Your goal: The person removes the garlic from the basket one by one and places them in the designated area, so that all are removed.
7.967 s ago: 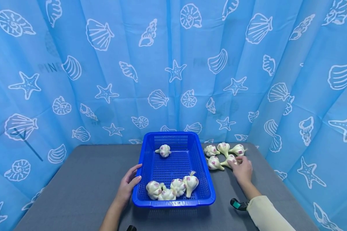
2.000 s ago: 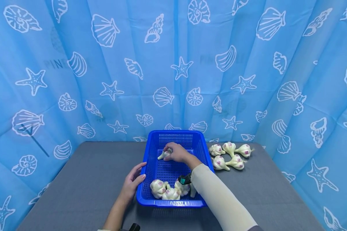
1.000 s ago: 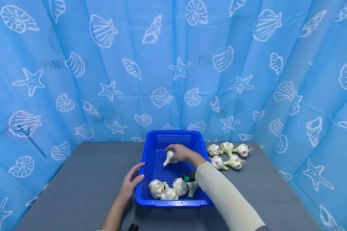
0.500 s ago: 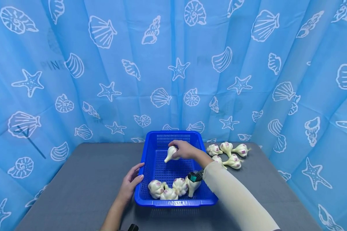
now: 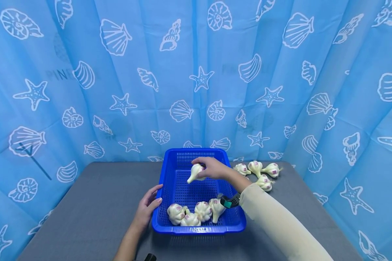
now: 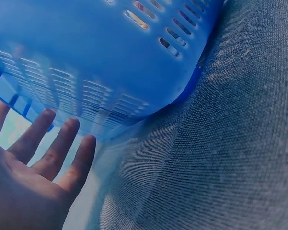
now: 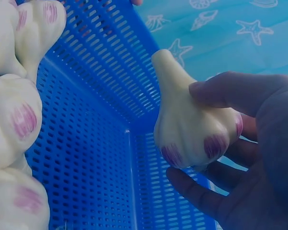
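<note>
My right hand [image 5: 212, 168] grips a white garlic bulb [image 5: 195, 172] with purple patches, thumb on one side and fingers on the other. The bulb hangs inside the blue basket [image 5: 198, 229], above its rear floor. In the right wrist view the held garlic bulb [image 7: 191, 124] has its stem pointing up and left. My left hand [image 5: 146, 206] rests at the basket's left side, fingers extended. The left wrist view shows those fingers [image 6: 62, 143] nearly straight against the slotted wall. Several more garlic bulbs [image 5: 202, 211] lie along the basket's front end.
Several garlic bulbs [image 5: 255, 167] lie on the grey tabletop [image 5: 94, 210] to the right of the basket, partly hidden by my right forearm. A blue shell-print curtain [image 5: 196, 90] hangs behind and at both sides.
The right hand has gone from the table bulbs into the basket, taken hold of the lone garlic bulb at the back, lifted it and moved slightly right. The left hand stays put.
</note>
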Demonstrator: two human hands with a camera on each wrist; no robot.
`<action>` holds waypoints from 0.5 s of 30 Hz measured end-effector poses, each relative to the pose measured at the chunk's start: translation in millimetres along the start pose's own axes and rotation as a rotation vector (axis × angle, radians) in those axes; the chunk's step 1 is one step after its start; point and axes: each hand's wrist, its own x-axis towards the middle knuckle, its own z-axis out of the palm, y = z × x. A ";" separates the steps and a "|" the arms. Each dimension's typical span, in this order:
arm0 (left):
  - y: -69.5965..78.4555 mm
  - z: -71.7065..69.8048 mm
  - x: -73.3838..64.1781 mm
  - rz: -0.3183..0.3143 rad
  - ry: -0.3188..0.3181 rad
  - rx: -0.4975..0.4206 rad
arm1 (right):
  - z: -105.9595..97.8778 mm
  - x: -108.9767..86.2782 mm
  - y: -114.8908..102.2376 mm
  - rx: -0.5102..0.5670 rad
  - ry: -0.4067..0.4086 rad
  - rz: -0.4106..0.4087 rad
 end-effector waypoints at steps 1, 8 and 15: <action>-0.1 0.0 0.0 0.002 -0.001 -0.001 | -1.3 -2.6 -0.7 0.010 0.002 -0.004; 0.4 0.3 -1.3 -0.001 -0.005 0.005 | -10.4 -20.9 2.2 0.086 0.036 -0.030; 1.1 0.9 -1.6 -0.010 0.006 0.018 | -19.3 -36.7 9.2 0.159 0.085 -0.081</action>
